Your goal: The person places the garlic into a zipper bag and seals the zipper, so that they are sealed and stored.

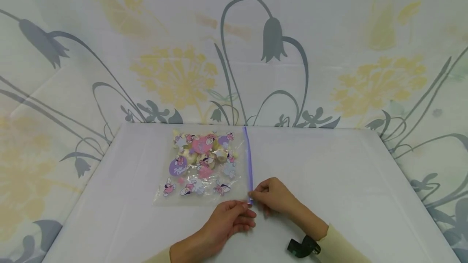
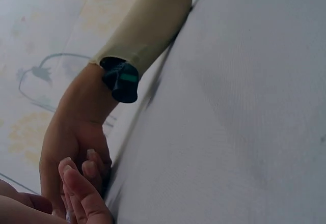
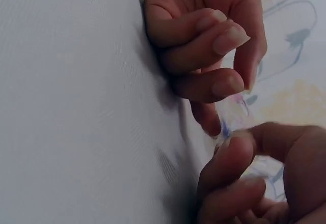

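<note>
A clear plastic zip bag point(image 1: 199, 190) printed with pink and purple cartoon figures lies flat on the white table, with pale yellowish pieces inside. Along its right side runs a purple zip strip point(image 1: 249, 161). My right hand point(image 1: 276, 196) pinches this strip near its lower end between thumb and forefinger. Just below, my left hand point(image 1: 232, 220) holds the bag's near right corner with thumb and forefinger, its other fingers loosely curled. In the right wrist view the left hand point(image 3: 204, 46) is above the right fingers point(image 3: 232, 158); they largely hide the strip.
The white table point(image 1: 329, 165) extends to both sides of the bag. A flower-printed cloth point(image 1: 321, 31) hangs behind and beside it. On the right wrist sits a small black camera point(image 1: 304, 246), close to the beige sleeve point(image 1: 340, 246).
</note>
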A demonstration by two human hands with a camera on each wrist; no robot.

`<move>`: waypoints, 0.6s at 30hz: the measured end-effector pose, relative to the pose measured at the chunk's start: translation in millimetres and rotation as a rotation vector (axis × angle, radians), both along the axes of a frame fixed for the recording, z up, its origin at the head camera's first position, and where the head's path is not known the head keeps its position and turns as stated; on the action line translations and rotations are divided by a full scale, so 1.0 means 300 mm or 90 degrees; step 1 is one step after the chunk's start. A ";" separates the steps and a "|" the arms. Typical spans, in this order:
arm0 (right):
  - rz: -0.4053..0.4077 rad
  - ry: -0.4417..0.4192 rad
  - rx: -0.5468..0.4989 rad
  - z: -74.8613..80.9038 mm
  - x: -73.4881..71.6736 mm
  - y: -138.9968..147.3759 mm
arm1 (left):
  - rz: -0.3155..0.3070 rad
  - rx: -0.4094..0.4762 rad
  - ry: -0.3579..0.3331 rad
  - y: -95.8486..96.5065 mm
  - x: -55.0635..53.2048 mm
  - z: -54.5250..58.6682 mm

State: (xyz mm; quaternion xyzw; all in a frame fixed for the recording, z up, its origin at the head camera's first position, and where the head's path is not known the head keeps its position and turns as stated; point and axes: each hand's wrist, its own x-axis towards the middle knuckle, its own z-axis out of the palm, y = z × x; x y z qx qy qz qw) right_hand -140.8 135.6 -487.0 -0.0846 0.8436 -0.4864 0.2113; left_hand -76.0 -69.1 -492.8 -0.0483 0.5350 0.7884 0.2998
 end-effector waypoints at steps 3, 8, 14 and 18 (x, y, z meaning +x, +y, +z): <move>0.017 -0.030 -0.032 -0.007 -0.008 0.009 | 0.006 -0.009 0.016 0.011 -0.016 -0.001; 0.048 -0.046 -0.075 -0.010 -0.017 0.012 | 0.000 -0.017 0.057 0.024 -0.046 -0.009; 0.126 -0.037 -0.136 -0.028 -0.021 0.011 | -0.018 -0.023 0.073 0.024 -0.062 -0.020; 0.175 -0.034 -0.164 -0.034 -0.024 0.022 | -0.025 -0.029 0.065 0.021 -0.062 -0.017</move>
